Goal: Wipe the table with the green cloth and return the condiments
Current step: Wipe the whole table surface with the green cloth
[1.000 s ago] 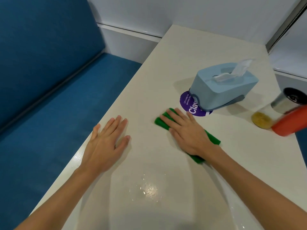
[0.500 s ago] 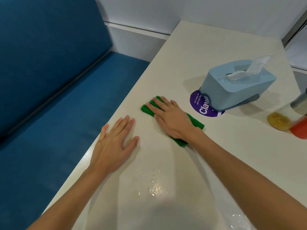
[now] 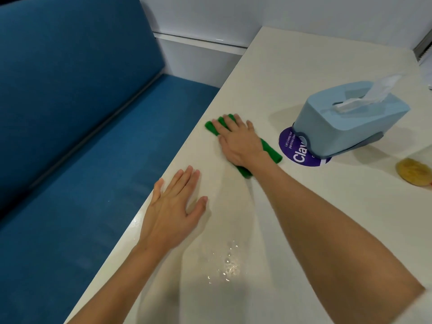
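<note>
My right hand (image 3: 238, 141) lies flat on the folded green cloth (image 3: 268, 152), pressing it onto the cream table (image 3: 292, 66) close to the table's left edge. The cloth shows beyond my fingertips and beside my wrist. My left hand (image 3: 174, 206) rests palm down on the table nearer to me, fingers spread, holding nothing. A yellow-brown round condiment piece (image 3: 413, 174) sits at the right edge of the view, partly cut off. A small patch of water drops (image 3: 228, 265) glistens on the table between my forearms.
A light blue tissue box (image 3: 346, 122) with a white tissue sticking up stands on a purple round sticker (image 3: 297, 150), just right of the cloth. A blue bench seat (image 3: 105, 171) runs along the table's left side. White walls close the far end.
My right hand has slid the green cloth leftward toward the table's left edge, away from the purple sticker. The view shifted left, so the red and metal condiment containers dropped out of sight.
</note>
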### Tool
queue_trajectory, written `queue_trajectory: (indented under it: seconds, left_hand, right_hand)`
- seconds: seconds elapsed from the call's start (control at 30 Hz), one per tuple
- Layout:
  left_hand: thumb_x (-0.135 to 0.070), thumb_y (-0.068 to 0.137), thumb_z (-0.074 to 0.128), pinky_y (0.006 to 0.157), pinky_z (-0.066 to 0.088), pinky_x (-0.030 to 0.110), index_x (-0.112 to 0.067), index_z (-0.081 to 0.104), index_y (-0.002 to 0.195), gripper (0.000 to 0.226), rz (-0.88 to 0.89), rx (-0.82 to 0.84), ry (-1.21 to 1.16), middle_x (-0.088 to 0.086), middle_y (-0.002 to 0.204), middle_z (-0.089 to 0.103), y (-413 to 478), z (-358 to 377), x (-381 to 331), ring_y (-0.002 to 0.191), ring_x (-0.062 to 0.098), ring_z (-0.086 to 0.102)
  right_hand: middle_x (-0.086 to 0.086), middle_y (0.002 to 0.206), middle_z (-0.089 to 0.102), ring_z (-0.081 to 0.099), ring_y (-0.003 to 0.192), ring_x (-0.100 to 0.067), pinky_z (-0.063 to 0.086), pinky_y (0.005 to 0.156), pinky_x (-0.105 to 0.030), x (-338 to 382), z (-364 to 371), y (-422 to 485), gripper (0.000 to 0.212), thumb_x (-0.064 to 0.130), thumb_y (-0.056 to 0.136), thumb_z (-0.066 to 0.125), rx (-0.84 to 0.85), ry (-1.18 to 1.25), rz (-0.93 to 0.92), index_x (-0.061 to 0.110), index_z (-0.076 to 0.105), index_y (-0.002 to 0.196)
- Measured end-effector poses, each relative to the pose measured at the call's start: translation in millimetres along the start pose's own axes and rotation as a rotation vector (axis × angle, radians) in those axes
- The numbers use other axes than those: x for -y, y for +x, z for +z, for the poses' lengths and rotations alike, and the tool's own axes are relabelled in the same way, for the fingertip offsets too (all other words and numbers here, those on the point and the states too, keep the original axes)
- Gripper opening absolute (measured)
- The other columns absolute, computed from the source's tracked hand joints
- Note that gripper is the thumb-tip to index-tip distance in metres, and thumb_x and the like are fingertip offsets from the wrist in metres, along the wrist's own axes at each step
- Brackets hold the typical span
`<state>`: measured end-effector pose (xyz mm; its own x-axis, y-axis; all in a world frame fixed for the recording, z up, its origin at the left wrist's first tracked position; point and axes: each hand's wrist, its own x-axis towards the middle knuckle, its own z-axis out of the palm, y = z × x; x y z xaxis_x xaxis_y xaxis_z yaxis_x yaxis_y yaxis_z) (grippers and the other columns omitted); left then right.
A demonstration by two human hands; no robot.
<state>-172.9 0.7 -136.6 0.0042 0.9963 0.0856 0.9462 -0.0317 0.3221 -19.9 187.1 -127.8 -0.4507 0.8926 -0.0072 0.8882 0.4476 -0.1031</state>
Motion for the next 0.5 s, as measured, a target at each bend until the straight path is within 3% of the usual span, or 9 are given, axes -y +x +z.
queue_trajectory:
  seconds: [0.17,0.27,0.37,0.5]
  left_hand:
    - [-0.067,0.087,0.021,0.116,-0.008,0.022,-0.026,0.01,0.154,0.079,-0.065,-0.047,-0.056,-0.016,0.16,-0.001,-1.5,-4.1,5.2,0.139,-0.012,-0.003]
    - [-0.067,0.088,0.019,0.119,-0.004,0.029,-0.023,0.014,0.154,0.08,-0.071,-0.045,-0.019,-0.013,0.161,-0.001,-2.8,-1.5,1.4,0.145,-0.002,0.001]
    - [-0.065,0.09,0.02,0.119,-0.002,0.031,-0.021,0.018,0.154,0.077,-0.08,-0.059,0.012,-0.009,0.162,0.001,-2.6,0.6,0.4,0.148,0.006,0.004]
    - [-0.065,0.09,0.021,0.118,0.001,0.03,-0.019,0.019,0.153,0.078,-0.095,-0.07,0.056,-0.002,0.162,0.004,-1.6,2.0,-2.6,0.149,0.013,0.005]
  right_hand:
    - [0.001,0.16,0.014,0.009,0.147,-0.024,0.011,0.116,-0.045,19.4,1.9,-40.8,0.05,0.035,0.101,0.018,0.023,0.008,-0.3,0.033,0.014,0.151]
    - [0.008,0.16,0.011,0.005,0.147,-0.017,0.005,0.116,-0.042,-13.8,-0.2,-77.7,0.051,0.041,0.099,0.011,0.058,-0.003,-0.392,0.04,0.011,0.15]
    - [0.007,0.16,0.009,0.002,0.147,-0.015,-0.001,0.116,-0.044,-45.5,-7.2,-73.4,0.049,0.041,0.101,0.012,0.048,0.002,-0.282,0.041,0.009,0.15]
    - [0.003,0.16,0.011,0.001,0.148,-0.021,0.001,0.116,-0.051,-46.7,-7.9,-30.4,0.05,0.037,0.102,0.017,-0.004,-0.005,-0.05,0.036,0.008,0.151]
